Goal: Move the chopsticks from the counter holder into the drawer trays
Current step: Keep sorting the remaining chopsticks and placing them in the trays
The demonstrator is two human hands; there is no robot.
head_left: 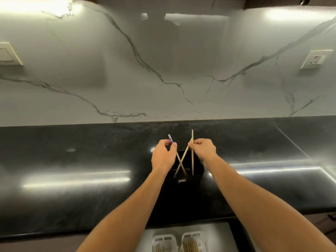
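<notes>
Chopsticks stand in the black holder on the dark bench, their lower ends inside it and their upper ends sticking out toward the marble wall. Three show: one leans up to the left, its patterned top pinched by the left hand; one crosses it, leaning up to the right; the third stands nearly upright. The right hand pinches the tops of those two between thumb and fingers. They look like thin wooden sticks, so I judge them light, stiff and a little slick, apt to swivel or slip if held at one point only. The upper third, where both hands already close, seems the sensible place to grip. Each long axis runs from the holder upward. Below the bench edge the white drawer trays already hold more sticks lying lengthwise
</notes>
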